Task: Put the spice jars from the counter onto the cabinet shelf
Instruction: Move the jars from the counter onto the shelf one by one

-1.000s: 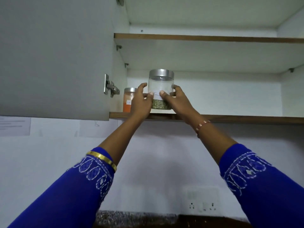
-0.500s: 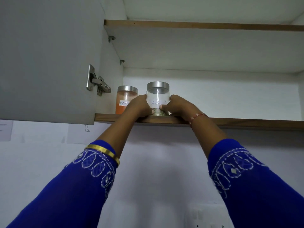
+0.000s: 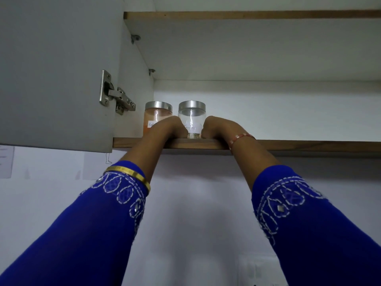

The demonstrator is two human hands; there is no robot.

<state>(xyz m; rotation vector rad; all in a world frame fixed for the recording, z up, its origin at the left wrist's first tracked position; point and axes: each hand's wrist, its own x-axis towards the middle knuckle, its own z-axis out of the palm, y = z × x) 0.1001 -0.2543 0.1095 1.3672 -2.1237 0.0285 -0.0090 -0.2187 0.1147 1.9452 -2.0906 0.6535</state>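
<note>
Clear glass jar with a brushed-metal lid and a handwritten white label (image 3: pixel 192 120), sat upright on the brown wooden shelf edge (image 3: pixel 299 145), centre of frame. Greenish stuff just visible at the bottom. Cupped from both sides: left hand (image 3: pixel 169 129) curled against its left wall, right hand (image 3: pixel 216 127) against its right, fingers wrapped round the back and out of sight, so can't tell how tight the hold is. Two-handed probably because of the overhead reach, steadier that way. Parked just beside a second, orange-filled glass jar with the same metal lid (image 3: pixel 157 117), tucked into the left corner, likely to keep the row neat. Grey cabinet door (image 3: pixel 55 69) swung open at upper left, steel hinge (image 3: pixel 115 96) showing. Blue embroidered sleeves (image 3: pixel 309 223) and a gold bangle (image 3: pixel 129 172) lower down. Looks basically placed, only letting go left.
</note>
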